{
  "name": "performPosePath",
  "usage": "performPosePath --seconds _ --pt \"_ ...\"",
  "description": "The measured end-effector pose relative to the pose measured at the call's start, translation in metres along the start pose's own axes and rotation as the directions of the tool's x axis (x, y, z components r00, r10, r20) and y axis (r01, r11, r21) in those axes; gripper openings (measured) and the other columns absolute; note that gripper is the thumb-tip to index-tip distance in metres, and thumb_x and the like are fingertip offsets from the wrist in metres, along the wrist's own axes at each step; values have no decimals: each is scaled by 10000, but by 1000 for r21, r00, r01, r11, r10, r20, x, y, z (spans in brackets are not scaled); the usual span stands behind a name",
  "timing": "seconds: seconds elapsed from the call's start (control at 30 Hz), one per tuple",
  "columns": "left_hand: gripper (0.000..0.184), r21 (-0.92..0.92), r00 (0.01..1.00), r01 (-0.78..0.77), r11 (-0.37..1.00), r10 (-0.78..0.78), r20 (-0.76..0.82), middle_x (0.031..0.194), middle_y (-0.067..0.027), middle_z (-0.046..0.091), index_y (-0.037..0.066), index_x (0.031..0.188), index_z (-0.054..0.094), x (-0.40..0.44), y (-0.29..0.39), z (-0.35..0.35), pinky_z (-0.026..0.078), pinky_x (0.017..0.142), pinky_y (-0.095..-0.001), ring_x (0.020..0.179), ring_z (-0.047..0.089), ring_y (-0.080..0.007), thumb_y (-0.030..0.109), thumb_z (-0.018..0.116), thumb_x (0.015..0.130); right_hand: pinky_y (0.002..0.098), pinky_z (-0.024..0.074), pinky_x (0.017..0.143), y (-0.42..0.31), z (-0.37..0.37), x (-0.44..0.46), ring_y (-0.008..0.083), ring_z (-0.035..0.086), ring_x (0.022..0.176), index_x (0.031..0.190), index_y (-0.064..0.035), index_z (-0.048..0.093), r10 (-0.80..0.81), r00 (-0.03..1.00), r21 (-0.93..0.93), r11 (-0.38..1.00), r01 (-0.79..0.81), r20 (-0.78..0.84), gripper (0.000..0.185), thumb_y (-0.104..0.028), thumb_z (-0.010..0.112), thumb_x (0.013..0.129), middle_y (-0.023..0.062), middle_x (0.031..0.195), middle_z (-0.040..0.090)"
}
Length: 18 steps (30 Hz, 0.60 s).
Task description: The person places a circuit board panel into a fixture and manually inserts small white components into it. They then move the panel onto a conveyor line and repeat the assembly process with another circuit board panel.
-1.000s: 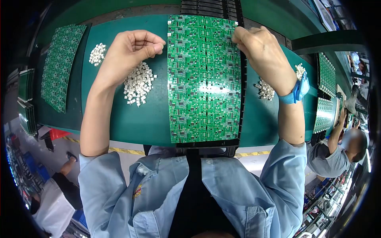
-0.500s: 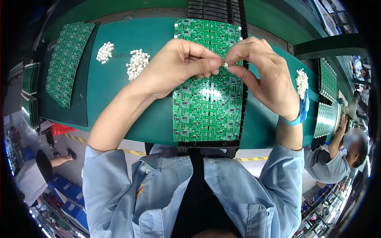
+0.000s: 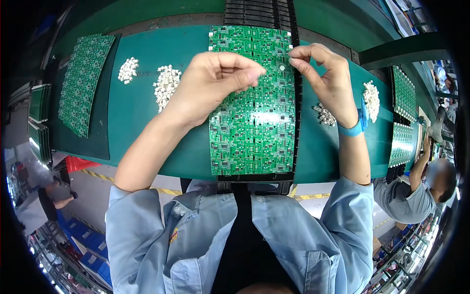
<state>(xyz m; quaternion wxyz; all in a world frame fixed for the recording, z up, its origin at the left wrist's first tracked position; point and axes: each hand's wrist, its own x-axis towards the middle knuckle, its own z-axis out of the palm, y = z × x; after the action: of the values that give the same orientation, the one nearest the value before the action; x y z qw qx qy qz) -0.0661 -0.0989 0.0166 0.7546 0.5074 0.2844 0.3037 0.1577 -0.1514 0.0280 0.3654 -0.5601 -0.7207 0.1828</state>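
Observation:
A large green circuit board panel (image 3: 252,132) lies on the green mat in the middle. Over its upper left part is my left hand (image 3: 215,81), thumb and forefinger pressed together; anything between them is too small to make out. A small white connector (image 3: 282,67) shows over the panel's right half, between my two hands. My right hand (image 3: 325,73), with a blue wristband, is at the panel's right edge, its thumb and forefinger slightly apart with nothing visible between them. Other white connectors (image 3: 292,47) sit along the panel's upper edges.
White connector piles lie left (image 3: 166,85) and farther left (image 3: 128,70), with more at right (image 3: 371,100) and beside my right wrist (image 3: 324,115). Another board panel (image 3: 83,83) lies at left. Board stacks (image 3: 402,95) stand at right, near a person in grey (image 3: 406,198).
Both hands first came together over the panel around a white connector. Since then they have parted: my left drew slightly left, my right moved to the right edge, and its fingers opened.

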Motion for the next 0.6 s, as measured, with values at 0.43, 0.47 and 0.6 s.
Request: performPosePath --seconds 0.43,0.47,0.6 --pt "83 494 737 -659 567 356 574 838 -67 607 9 862 648 -60 -40 20 439 691 -310 689 528 -205 -1 677 785 265 437 590 13 7 2 181 545 633 851 7 653 -195 976 -318 923 217 98 72 -32 660 792 54 797 644" --pt "81 503 723 -676 539 348 597 835 -66 605 7 860 645 -62 -43 20 439 698 -313 692 528 -206 0 676 785 274 437 578 12 6 2 188 546 612 853 3 651 -177 981 -291 937 193 78 74 -40 656 793 58 784 645" --pt "76 515 696 -702 491 321 643 828 -64 599 3 852 637 -63 -44 16 437 715 -319 697 527 -209 3 676 787 281 434 550 15 -1 3 183 547 571 861 -2 647 -84 996 -182 979 88 27 74 -49 644 803 62 760 648"
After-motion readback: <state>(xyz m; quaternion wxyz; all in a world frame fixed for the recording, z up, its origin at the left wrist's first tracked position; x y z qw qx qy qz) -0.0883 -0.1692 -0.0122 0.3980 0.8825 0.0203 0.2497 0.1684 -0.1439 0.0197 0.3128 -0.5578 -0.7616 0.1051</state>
